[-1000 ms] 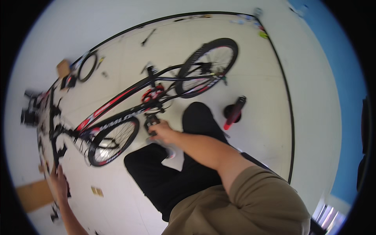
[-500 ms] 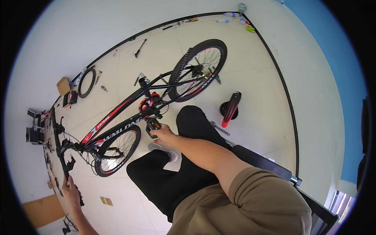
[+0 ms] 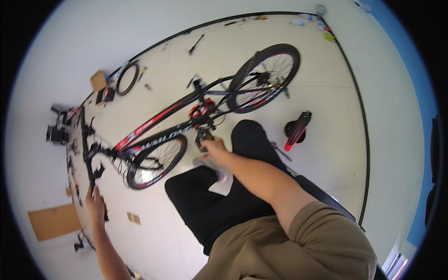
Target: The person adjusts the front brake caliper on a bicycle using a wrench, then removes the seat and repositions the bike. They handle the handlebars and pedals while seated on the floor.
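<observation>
A black bicycle with red and white markings [image 3: 158, 115] is in front of me, its rear wheel [image 3: 266, 78] at the far right and its front wheel [image 3: 158, 163] nearer on the left. My left hand [image 3: 96, 207] is closed around the near end of the handlebar [image 3: 86, 144]. Close to the crank, my right hand [image 3: 215, 148] has hold of a black pedal [image 3: 204, 138], fingers wrapped on its near side. Above that pedal is the red chainring [image 3: 195, 111], partly hidden by the frame. Motion blurs the picture slightly.
Right of my knee are a long red-and-black part [image 3: 297, 134] with a black round piece, and a metal wrench [image 3: 282, 151]. A loose tyre [image 3: 127, 79] and an open cardboard box [image 3: 98, 81] are near the wall. A brown board [image 3: 55, 221] is at the lower left.
The whole view has shifted, so the bicycle and floor things appear farther right and slightly higher. Both hands keep their holds on the handlebar and the pedal.
</observation>
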Motion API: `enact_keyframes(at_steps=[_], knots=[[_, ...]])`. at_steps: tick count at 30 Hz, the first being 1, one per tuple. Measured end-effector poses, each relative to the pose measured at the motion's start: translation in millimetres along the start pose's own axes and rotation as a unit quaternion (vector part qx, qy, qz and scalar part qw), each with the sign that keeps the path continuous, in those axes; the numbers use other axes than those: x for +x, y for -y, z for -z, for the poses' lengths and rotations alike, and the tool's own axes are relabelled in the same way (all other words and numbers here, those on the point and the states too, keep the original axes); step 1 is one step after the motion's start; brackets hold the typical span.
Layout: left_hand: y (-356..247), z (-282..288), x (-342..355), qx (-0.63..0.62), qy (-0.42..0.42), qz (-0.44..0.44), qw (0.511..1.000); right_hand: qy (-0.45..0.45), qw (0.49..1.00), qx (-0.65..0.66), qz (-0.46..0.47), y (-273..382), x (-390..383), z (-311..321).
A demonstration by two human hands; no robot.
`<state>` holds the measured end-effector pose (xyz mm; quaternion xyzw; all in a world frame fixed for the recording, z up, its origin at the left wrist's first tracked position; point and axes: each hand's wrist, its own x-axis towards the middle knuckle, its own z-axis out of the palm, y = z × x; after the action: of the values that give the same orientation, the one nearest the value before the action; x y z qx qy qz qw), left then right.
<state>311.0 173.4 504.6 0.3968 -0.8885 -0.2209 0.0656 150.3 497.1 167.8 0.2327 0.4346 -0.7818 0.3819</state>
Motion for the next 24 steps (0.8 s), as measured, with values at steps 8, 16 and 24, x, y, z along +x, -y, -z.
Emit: enact_keyframes(at_steps=[8,16,24], knots=[[-19,-8,0,-0.025,0.001,-0.006,1.000,0.013,1.000,-0.011,0.025,-3,3,6],[-14,-5,0,-0.012,-0.011,-0.006,1.000,0.051,0.997,-0.063,0.016,-1,-8,6],[-3,4,8,0.029,-0.002,-0.030,0.999,0.038,0.998,-0.045,0.030,6,-6,15]])
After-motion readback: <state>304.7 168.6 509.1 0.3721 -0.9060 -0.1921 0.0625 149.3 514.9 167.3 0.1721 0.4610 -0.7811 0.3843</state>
